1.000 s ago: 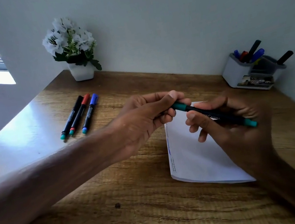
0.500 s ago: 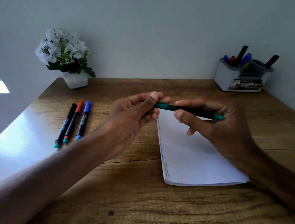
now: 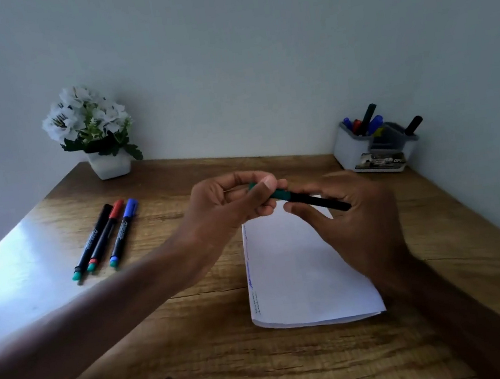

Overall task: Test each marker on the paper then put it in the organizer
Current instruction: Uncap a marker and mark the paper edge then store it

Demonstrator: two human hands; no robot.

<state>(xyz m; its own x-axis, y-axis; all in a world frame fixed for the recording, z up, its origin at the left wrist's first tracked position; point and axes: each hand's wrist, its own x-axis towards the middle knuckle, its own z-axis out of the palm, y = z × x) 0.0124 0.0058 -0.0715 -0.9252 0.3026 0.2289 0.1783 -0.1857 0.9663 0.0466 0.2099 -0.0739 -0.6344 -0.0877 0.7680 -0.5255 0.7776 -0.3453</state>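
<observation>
Left hand (image 3: 225, 208) pinches green cap end of marker (image 3: 314, 200), thumb on top, fingers curled beneath. Right hand (image 3: 363, 225) grips black barrel, fingers wrapped round it. Marker held roughly level in air, above far end of white paper (image 3: 300, 282), cap on pen. Paper lies flat on wooden table (image 3: 203, 372), faint blue scribble along left edge. Further left, three capped markers side by side: black (image 3: 93, 240), red (image 3: 104, 237), blue (image 3: 123, 233). Far right corner, white organizer (image 3: 346, 150) against wall, several markers (image 3: 367, 119) upright inside. Far left corner: potted white flowers (image 3: 89, 128).
</observation>
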